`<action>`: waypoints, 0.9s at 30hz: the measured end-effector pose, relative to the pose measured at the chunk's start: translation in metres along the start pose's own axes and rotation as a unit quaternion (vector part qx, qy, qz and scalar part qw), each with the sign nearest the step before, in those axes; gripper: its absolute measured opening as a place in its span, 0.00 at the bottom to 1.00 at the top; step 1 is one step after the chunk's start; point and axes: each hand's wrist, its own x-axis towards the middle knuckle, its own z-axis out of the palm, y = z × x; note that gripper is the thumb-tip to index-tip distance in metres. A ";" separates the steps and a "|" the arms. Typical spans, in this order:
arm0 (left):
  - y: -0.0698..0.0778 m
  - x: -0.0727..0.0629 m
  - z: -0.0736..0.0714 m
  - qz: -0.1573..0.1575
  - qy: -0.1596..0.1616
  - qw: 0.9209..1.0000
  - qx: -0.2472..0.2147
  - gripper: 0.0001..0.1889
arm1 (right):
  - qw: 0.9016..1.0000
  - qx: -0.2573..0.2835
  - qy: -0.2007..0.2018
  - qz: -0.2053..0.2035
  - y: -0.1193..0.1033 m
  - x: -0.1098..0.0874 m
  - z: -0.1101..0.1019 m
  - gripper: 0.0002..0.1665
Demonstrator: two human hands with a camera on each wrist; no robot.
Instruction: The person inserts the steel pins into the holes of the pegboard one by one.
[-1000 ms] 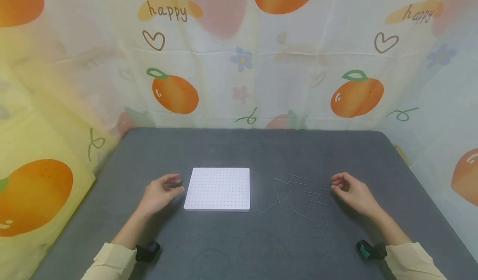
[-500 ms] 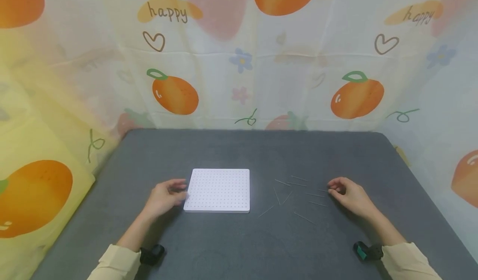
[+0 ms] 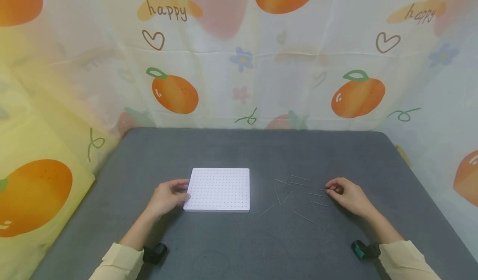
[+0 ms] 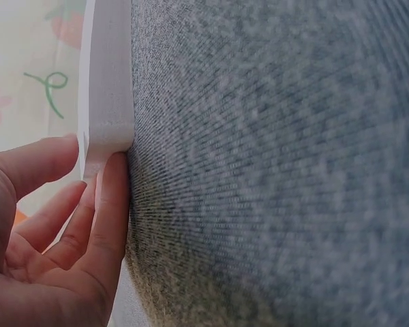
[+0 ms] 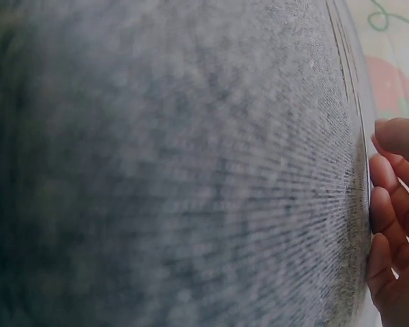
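A white board (image 3: 218,190) with rows of small holes lies flat left of the middle in the head view. My left hand (image 3: 168,196) grips its left edge, thumb (image 4: 51,162) at the top face and fingers (image 4: 110,204) against the side near the corner. To the right of the board, several thin metal pins (image 3: 316,195) are scattered on the dark tabletop. My right hand (image 3: 349,195) has thumb and index fingertips together at the right end of the rightmost pin (image 3: 322,189), pinching it against the table. Its tip is hidden by those fingers.
The dark grey table (image 3: 224,247) has a patterned cloth (image 3: 284,85) hanging behind it. Yellow-toned cloth (image 3: 33,197) stands along the left side. Black wrist devices (image 3: 154,254) sit below both hands at the sleeves.
My left hand has moved right onto the board's edge. My right hand has moved slightly left and down, its fingertips closing at the nearest pin. Board and pins look unmoved.
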 end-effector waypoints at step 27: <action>0.004 -0.003 0.002 -0.011 0.006 0.999 0.047 0.24 | 1.000 -0.018 -0.015 -0.009 0.000 0.005 0.002 0.02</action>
